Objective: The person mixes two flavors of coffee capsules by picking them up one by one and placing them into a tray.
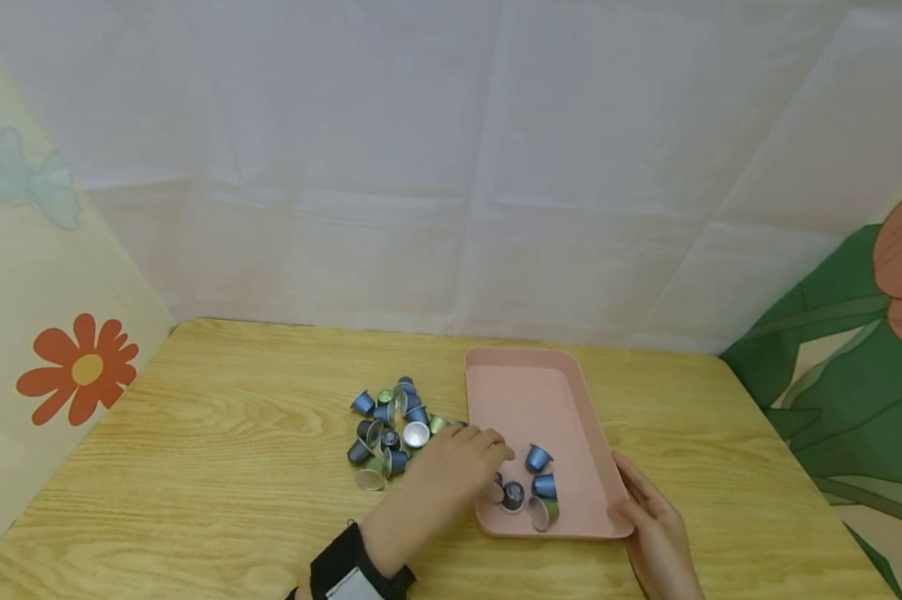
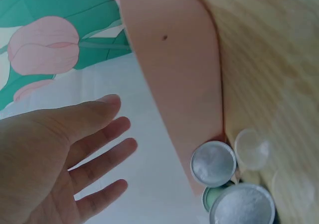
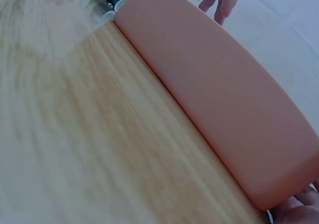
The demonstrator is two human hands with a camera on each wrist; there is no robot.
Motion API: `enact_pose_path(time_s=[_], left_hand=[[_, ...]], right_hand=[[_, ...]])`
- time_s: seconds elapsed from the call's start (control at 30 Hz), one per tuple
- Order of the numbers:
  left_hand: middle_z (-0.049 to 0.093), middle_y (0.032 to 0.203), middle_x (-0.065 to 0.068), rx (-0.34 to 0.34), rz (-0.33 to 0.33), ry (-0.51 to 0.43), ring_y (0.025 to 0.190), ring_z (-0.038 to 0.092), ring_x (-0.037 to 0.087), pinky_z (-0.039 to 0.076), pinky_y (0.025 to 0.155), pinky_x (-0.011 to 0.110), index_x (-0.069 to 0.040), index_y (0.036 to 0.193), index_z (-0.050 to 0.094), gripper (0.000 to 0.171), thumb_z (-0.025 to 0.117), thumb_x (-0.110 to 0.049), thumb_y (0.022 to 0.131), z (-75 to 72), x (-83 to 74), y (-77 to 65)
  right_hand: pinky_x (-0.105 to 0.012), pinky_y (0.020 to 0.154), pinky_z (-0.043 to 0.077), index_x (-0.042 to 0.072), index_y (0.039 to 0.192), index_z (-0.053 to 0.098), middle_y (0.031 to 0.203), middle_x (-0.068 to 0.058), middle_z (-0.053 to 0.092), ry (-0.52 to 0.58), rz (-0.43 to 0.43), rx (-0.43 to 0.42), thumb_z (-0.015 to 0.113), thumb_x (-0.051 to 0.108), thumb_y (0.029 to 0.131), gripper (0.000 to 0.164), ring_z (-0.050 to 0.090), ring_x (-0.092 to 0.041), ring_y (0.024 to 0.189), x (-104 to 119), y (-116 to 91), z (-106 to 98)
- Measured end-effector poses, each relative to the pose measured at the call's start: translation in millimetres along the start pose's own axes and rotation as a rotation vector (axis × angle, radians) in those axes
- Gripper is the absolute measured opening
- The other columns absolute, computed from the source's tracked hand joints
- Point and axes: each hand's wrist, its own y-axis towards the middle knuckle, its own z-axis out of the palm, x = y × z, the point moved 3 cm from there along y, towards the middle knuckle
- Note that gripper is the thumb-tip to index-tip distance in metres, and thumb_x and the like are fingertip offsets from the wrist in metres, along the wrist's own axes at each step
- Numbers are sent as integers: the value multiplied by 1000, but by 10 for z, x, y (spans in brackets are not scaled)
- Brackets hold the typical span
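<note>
My left hand (image 1: 458,462) hovers over the left rim of the pink tray (image 1: 526,400), fingers spread and loosely bent. In the left wrist view nothing lies between those fingers (image 2: 107,157). Below it in the tray are a few coffee capsules: a blue capsule (image 1: 538,458), a second blue capsule (image 1: 544,486), a dark capsule (image 1: 513,497) and a green capsule (image 1: 544,513) tipped on its side. Another is partly covered by the hand. At the tray's near right corner my right hand (image 1: 657,529) grips the rim, thumb on top and fingers along the outside.
Left of the tray, a loose pile of blue, green and dark coffee capsules (image 1: 391,433) lies on the wooden table (image 1: 256,433). Some reach close to the tray's left wall. A white sheet (image 1: 436,183) hangs behind the table's far edge.
</note>
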Motion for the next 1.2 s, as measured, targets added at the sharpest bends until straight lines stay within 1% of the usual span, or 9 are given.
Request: enact_pose_path(time_s=[0.13, 0.27, 0.43, 0.6, 0.67, 0.77, 0.93, 1.03, 1.2], left_hand=[[65, 119, -6, 26, -71, -43, 110, 60, 13, 48, 95, 29, -21, 120, 68, 30, 72, -15, 91, -43, 132, -48], [66, 117, -2, 31, -156, -104, 108, 62, 17, 50, 94, 33, -17, 118, 68, 28, 73, -16, 91, -97, 314, -121], [67, 114, 5, 16, -265, -197, 106, 63, 23, 51, 92, 38, -9, 117, 68, 33, 78, -18, 87, -140, 558, -236], [66, 103, 10, 11, -364, -245, 93, 64, 28, 54, 80, 40, -5, 109, 69, 29, 80, -16, 84, -153, 751, -350], [65, 97, 10, 27, -405, -240, 85, 64, 28, 55, 74, 39, -4, 106, 69, 27, 79, -16, 85, -148, 812, -394], [63, 90, 10, 80, -481, -249, 80, 61, 27, 54, 69, 38, -2, 104, 68, 26, 79, -16, 85, -141, 899, -456], [60, 93, 11, 163, -599, -350, 84, 61, 27, 54, 70, 40, 1, 106, 65, 27, 76, -16, 87, -90, 1028, -532], [58, 91, 11, 191, -635, -386, 82, 60, 26, 53, 68, 41, 1, 104, 64, 25, 74, -17, 90, -62, 1073, -556], [58, 88, 12, 229, -637, -360, 78, 60, 25, 53, 65, 41, 2, 101, 62, 27, 71, -22, 93, -5, 1095, -570]], right_hand=[[-11, 92, 43, 14, 154, 33, 120, 31, 53, 31, -54, 11, 49, -5, 98, 62, 47, 16, 111, 3, -5, -2], [-11, 90, 44, 18, 150, 43, 118, 30, 57, 63, -107, 31, 49, -8, 97, 59, 48, 15, 110, 7, -14, 4], [-11, 89, 45, 22, 144, 52, 120, 28, 57, 89, -154, 57, 46, -11, 96, 58, 49, 14, 111, 5, -19, 1], [-11, 89, 45, 21, 140, 56, 122, 26, 59, 113, -203, 81, 45, -13, 96, 57, 50, 13, 112, 3, -20, 4], [-11, 89, 45, 20, 138, 58, 123, 23, 60, 138, -238, 103, 44, -15, 95, 57, 51, 11, 113, 1, -23, 7], [-12, 89, 46, 20, 135, 62, 125, 20, 61, 170, -278, 133, 42, -17, 95, 58, 52, 9, 114, -5, -26, 12], [-12, 89, 46, 22, 132, 63, 124, 20, 61, 176, -278, 131, 42, -17, 95, 58, 52, 8, 114, -13, -15, 17], [-12, 89, 46, 23, 132, 63, 124, 21, 61, 166, -273, 124, 42, -17, 95, 59, 52, 9, 114, -13, -9, 17], [-11, 89, 45, 25, 131, 64, 123, 22, 60, 154, -257, 116, 42, -16, 95, 59, 51, 11, 113, -16, -2, 11]])
